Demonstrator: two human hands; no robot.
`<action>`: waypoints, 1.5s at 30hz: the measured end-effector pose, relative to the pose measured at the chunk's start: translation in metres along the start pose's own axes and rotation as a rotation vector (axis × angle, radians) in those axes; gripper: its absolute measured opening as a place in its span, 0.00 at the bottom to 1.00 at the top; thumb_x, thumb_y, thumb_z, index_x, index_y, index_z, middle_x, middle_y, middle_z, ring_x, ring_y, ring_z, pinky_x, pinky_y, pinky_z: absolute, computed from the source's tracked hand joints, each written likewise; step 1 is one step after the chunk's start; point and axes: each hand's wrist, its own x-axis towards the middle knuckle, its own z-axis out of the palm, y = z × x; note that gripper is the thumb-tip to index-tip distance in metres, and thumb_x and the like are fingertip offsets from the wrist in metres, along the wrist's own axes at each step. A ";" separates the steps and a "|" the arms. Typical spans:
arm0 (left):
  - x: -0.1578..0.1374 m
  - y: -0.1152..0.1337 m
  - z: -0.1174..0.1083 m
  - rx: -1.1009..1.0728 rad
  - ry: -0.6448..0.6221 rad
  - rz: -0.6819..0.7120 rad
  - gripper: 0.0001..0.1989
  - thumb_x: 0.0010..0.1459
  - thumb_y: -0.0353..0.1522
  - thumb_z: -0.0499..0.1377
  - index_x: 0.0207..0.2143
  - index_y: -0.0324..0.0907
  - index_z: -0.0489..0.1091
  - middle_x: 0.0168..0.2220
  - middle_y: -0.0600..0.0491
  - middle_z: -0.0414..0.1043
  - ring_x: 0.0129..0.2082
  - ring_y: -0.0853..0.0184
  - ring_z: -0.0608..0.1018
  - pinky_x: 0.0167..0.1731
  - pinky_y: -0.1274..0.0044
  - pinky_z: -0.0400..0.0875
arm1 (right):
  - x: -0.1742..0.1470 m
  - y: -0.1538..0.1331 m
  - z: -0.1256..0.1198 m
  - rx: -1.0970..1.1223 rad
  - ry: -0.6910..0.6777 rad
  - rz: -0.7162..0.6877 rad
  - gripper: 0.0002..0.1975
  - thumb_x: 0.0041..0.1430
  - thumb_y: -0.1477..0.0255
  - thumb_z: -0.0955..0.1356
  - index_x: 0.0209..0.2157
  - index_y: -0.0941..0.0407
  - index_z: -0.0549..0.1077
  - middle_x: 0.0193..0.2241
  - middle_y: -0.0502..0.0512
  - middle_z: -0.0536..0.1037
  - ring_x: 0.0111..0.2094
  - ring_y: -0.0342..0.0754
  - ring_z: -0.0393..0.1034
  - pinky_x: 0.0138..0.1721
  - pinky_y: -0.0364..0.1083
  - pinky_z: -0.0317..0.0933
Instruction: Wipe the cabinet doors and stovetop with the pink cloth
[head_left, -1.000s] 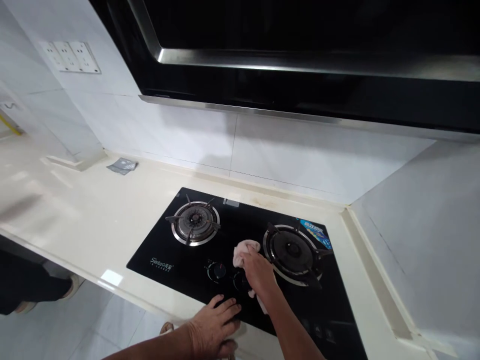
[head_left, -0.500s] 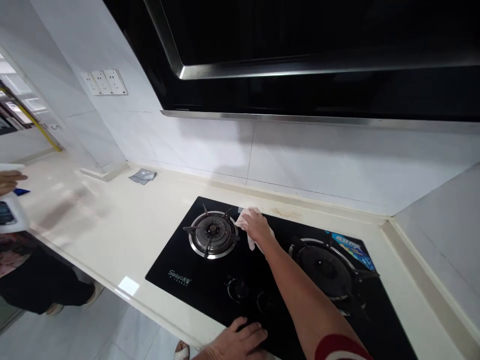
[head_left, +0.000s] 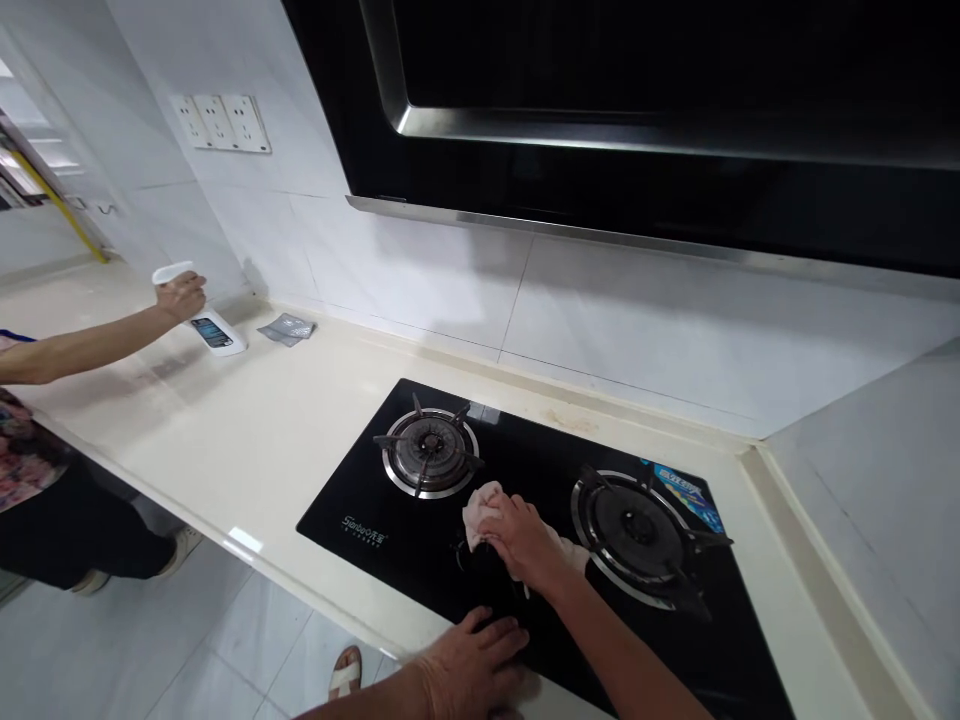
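My right hand [head_left: 521,540] is closed around a pale pink cloth [head_left: 484,508]. It presses the cloth on the black glass gas stove [head_left: 420,535], between the two burners and over the knob area. The control knobs are mostly hidden by hand and cloth. My left hand [head_left: 476,665] lies palm down with fingers stretched out, resting at the stove's front edge. The left burner [head_left: 430,443] and the right burner [head_left: 637,528] carry dark pan supports. A blue sticker [head_left: 686,493] is on the stove's back right corner.
At left, another person's hand [head_left: 181,295] grips a white spray bottle [head_left: 217,333] over the cream countertop [head_left: 225,430]. A grey packet [head_left: 287,329] lies near the wall. The black range hood [head_left: 637,190] overhangs the stove. A brownish stain [head_left: 566,418] marks the counter behind it.
My right hand has brought the cloth from the stove's back edge toward the front, over the knobs. The other person's hand and spray bottle have moved right, farther into view. My left hand stays put.
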 end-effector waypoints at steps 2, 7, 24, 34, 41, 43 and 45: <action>0.000 0.001 -0.005 -0.010 -0.012 -0.011 0.24 0.68 0.49 0.47 0.53 0.44 0.70 0.64 0.48 0.63 0.64 0.58 0.63 0.62 0.63 0.53 | 0.006 -0.009 -0.004 0.028 -0.064 -0.044 0.11 0.66 0.68 0.65 0.43 0.44 0.78 0.58 0.49 0.65 0.51 0.50 0.58 0.51 0.50 0.54; 0.000 0.004 -0.015 0.004 -0.012 -0.018 0.23 0.67 0.48 0.49 0.52 0.43 0.71 0.64 0.48 0.64 0.64 0.58 0.63 0.62 0.64 0.53 | 0.023 0.000 -0.016 0.023 -0.097 -0.016 0.11 0.66 0.66 0.65 0.44 0.44 0.78 0.63 0.49 0.61 0.56 0.54 0.55 0.58 0.56 0.48; 0.001 0.005 -0.014 -0.013 0.020 -0.023 0.21 0.66 0.45 0.52 0.51 0.42 0.71 0.64 0.46 0.64 0.64 0.57 0.64 0.64 0.63 0.49 | 0.005 0.038 -0.021 -0.060 -0.014 0.247 0.12 0.65 0.68 0.64 0.45 0.49 0.78 0.58 0.55 0.65 0.51 0.55 0.60 0.51 0.53 0.57; 0.002 0.003 -0.010 -0.054 0.030 -0.025 0.20 0.66 0.45 0.52 0.53 0.43 0.69 0.64 0.46 0.64 0.65 0.58 0.63 0.64 0.63 0.47 | -0.068 0.026 0.003 -0.111 0.077 0.334 0.16 0.68 0.71 0.60 0.53 0.51 0.71 0.51 0.57 0.69 0.45 0.52 0.65 0.43 0.48 0.63; 0.003 0.001 -0.010 -0.063 0.022 -0.032 0.20 0.64 0.45 0.55 0.53 0.44 0.69 0.64 0.47 0.64 0.65 0.58 0.63 0.65 0.63 0.46 | -0.129 0.010 0.023 -0.136 0.144 0.455 0.19 0.69 0.70 0.58 0.57 0.46 0.71 0.61 0.54 0.64 0.48 0.54 0.64 0.48 0.52 0.63; 0.003 0.001 -0.009 -0.068 0.011 -0.036 0.21 0.65 0.44 0.55 0.54 0.44 0.69 0.64 0.47 0.63 0.65 0.58 0.63 0.65 0.63 0.46 | -0.157 0.016 0.034 -0.137 0.161 0.525 0.18 0.68 0.67 0.59 0.52 0.43 0.74 0.60 0.51 0.65 0.46 0.55 0.64 0.47 0.54 0.63; 0.002 0.000 -0.009 -0.080 -0.013 -0.043 0.21 0.64 0.44 0.55 0.54 0.44 0.68 0.65 0.46 0.63 0.65 0.57 0.63 0.65 0.63 0.46 | -0.189 0.033 0.043 -0.133 0.190 0.624 0.17 0.68 0.65 0.59 0.48 0.42 0.77 0.59 0.52 0.66 0.45 0.55 0.64 0.47 0.55 0.64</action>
